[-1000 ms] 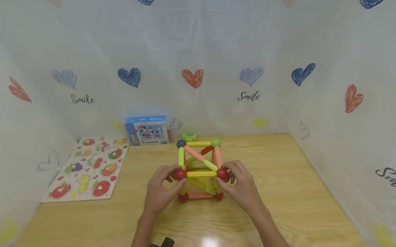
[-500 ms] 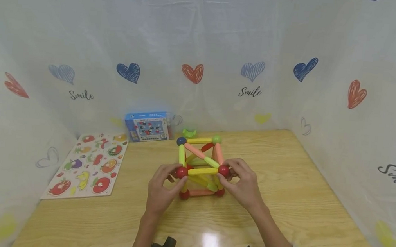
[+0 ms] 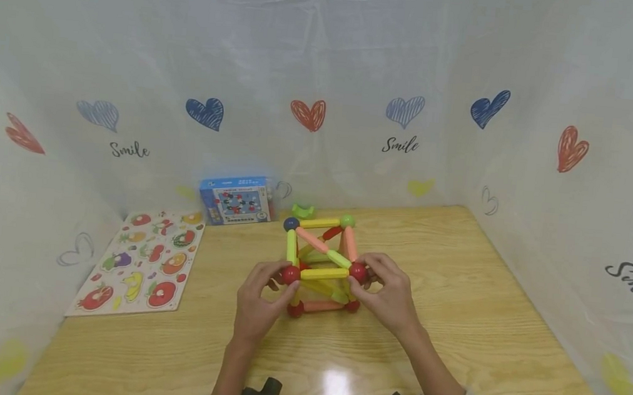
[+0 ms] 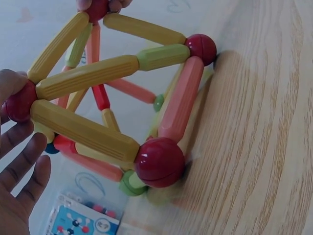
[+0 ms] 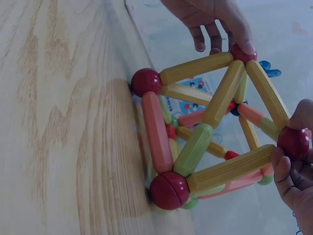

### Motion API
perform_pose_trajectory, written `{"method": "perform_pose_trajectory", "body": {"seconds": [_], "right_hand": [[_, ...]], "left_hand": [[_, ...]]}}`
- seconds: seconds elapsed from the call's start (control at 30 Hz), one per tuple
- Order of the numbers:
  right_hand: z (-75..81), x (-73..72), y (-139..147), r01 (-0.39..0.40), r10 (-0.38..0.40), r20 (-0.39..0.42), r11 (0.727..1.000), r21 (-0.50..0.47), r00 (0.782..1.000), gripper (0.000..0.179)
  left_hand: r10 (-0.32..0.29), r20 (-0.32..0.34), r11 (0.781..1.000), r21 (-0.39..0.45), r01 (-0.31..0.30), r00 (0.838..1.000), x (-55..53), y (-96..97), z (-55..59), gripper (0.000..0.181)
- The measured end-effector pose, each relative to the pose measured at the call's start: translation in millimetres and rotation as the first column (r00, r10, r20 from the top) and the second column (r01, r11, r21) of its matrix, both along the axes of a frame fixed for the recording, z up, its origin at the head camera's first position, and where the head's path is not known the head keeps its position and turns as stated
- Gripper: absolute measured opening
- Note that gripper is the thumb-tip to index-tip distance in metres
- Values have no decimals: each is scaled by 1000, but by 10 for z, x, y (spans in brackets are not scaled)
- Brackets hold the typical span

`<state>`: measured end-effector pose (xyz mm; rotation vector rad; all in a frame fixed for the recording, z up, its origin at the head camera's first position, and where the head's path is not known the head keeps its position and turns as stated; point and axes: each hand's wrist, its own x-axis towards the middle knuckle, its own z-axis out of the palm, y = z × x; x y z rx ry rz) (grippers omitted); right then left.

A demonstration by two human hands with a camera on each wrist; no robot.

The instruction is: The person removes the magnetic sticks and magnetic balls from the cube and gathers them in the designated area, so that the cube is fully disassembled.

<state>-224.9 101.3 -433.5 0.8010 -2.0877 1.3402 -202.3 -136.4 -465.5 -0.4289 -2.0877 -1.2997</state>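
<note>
A cube frame of magnetic sticks and balls stands on the table, with yellow, pink, red and light green sticks. My left hand pinches the red ball at its upper near left corner between thumb and fingers. On the upper near right corner, my right hand pinches another red ball. A yellow stick spans these two balls. In the left wrist view, a yellow and light green diagonal crosses the near face. Two more red balls, one here, form the lower near corners.
Behind the frame, a blue box with a picture of balls and sticks leans near the curtain. Beside it lies a small green piece. A fruit-picture board lies at the left of the wooden table.
The head view has tilted down slightly, so the background sits a little higher. Both hands keep their hold on the same red balls.
</note>
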Motion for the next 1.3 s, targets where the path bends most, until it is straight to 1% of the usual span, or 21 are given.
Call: {"method": "perform_pose_trajectory", "body": {"seconds": [0.17, 0.23, 0.3, 0.4, 0.5, 0.6, 0.77, 0.83, 0.93, 1.03, 1.2, 1.3], "right_hand": [[-7, -12, 23, -11, 12, 40, 1000, -16, 999, 29], [-13, -18, 38, -22, 23, 62, 1000, -22, 998, 28], [-3, -15, 55, -35, 39, 96, 999, -38, 995, 28], [29, -3, 81, -56, 68, 155, 995, -79, 986, 27], [63, 3, 104, -74, 101, 223, 989, -127, 970, 25], [57, -14, 127, -87, 127, 275, 985, -151, 953, 24], [-99, -114, 185, -86, 138, 351, 984, -159, 926, 24], [-155, -152, 210, -85, 141, 373, 983, -162, 917, 24], [-181, -185, 247, -102, 167, 398, 979, -179, 902, 23], [-178, -209, 306, -133, 209, 410, 970, -206, 888, 20], [-150, -226, 455, -133, 247, 428, 951, -280, 869, 20], [-147, -236, 504, -150, 288, 440, 935, -322, 850, 21]], "left_hand": [[6, 12, 1000, -9, -6, 1000, -103, -42, -208, 41], [6, 15, 1000, -13, -5, 1000, -130, -57, -259, 41], [-2, 19, 1000, -12, 3, 1000, -141, -65, -279, 41], [-15, 26, 1000, -13, 15, 1000, -143, -68, -286, 40], [-23, 34, 1000, -15, 24, 999, -142, -63, -281, 38], [-19, 34, 1000, -22, 20, 999, -142, -59, -276, 37], [-17, 29, 999, -32, 18, 999, -144, -52, -279, 37], [-20, 30, 999, -37, 21, 999, -151, -47, -281, 38], [-23, 27, 999, -47, 24, 999, -164, -40, -280, 37], [-18, 26, 998, -55, 19, 1000, -170, -35, -273, 37], [-5, 29, 999, -47, 6, 1000, -154, -53, -257, 38], [-12, 33, 999, -39, 13, 999, -144, -68, -256, 37]]}}
